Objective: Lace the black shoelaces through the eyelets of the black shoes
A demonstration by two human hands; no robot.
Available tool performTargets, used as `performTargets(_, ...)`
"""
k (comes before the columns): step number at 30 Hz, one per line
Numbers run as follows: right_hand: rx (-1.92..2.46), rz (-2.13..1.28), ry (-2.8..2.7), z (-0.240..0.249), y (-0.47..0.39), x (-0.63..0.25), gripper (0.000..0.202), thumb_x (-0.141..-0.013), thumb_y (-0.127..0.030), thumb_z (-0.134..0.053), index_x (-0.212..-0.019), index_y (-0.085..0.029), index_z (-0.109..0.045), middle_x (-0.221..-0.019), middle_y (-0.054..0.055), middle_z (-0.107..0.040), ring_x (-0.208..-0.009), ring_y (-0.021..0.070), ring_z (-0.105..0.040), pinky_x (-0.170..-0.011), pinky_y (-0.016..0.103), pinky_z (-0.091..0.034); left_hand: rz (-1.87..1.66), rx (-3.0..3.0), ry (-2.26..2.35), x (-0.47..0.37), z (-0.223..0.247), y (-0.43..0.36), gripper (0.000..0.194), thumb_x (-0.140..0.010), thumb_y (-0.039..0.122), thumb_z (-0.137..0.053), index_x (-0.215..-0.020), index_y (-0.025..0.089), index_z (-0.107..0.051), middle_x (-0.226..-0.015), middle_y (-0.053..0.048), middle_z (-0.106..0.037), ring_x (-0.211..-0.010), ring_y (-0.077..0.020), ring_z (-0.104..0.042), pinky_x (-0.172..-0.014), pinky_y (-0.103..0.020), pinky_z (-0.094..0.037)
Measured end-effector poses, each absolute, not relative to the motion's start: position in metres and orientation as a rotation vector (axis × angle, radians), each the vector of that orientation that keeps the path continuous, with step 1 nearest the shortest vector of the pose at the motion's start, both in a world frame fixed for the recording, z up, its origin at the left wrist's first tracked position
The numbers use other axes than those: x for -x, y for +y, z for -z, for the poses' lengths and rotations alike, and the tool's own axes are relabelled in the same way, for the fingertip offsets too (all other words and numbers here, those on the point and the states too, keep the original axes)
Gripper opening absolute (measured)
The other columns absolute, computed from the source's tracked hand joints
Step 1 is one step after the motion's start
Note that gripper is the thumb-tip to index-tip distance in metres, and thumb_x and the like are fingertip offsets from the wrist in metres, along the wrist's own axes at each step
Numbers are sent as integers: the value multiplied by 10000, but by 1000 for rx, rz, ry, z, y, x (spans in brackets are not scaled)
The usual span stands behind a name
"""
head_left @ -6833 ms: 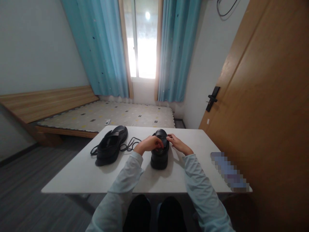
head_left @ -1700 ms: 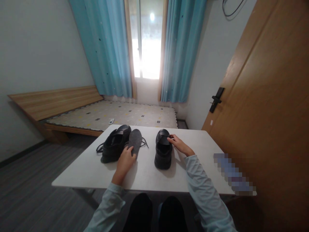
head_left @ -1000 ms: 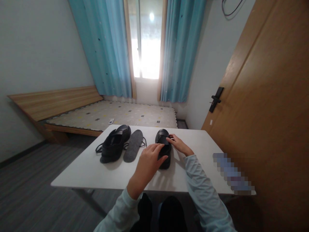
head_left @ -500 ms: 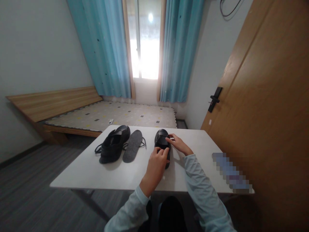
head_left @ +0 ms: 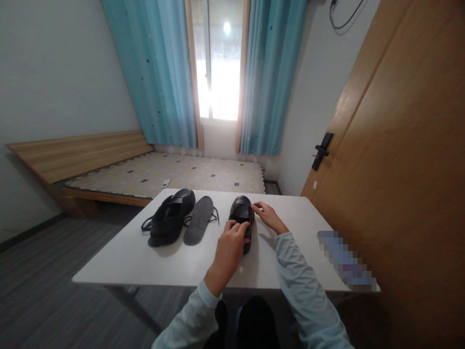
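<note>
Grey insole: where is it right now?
In the head view, the grey insole lies on the white table, left of centre, just right of the left black shoe.

- My left hand (head_left: 228,246) covers most of the heel of one shoe (head_left: 241,208); whether its fingertips reach inside, I can't tell.
- How my right hand (head_left: 271,217) grips that shoe's side is too small to make out.
- The insole (head_left: 199,220), towards the table's (head_left: 119,261) far edge, hides part of a lace (head_left: 217,213).
- Something (head_left: 347,264) along the right edge is blurred into squares.
- Both sleeves (head_left: 305,283) are cut off below.
</note>
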State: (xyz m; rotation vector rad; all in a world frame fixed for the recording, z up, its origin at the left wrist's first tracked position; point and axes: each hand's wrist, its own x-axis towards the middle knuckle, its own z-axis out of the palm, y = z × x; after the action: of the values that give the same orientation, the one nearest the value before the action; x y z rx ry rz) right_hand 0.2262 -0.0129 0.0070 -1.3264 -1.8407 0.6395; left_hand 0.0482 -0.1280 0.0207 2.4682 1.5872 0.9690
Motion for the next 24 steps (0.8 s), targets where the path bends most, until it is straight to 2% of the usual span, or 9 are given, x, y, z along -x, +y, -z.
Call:
performTargets(8, 1373, -556, -1849, -6, -11, -227, 282, -843, -388, -547, -932, -140, -646, -966, 107, -695, -876, 187, -646, -798, 304, -477, -1133, -2465, 1565, -20, -26, -127, 423, -745, 60, -636, -1140, 200, -580, -1008, -51, -648, -1063, -238, -499, -888, -369, -481)
performTargets(24, 1425, -494, -1898, -4, -12, -229, 206, -831, -302, -564, -932, -147, -654, -950, 100, -704, -873, 188, -657, -789, 305, -489, -1269, -2472, 1755, 45, 0, -110, 301, -825, 137, -530, -1110, 179, -617, -931, -78, -642, -1056, -255, -497, -910, -391, -468)
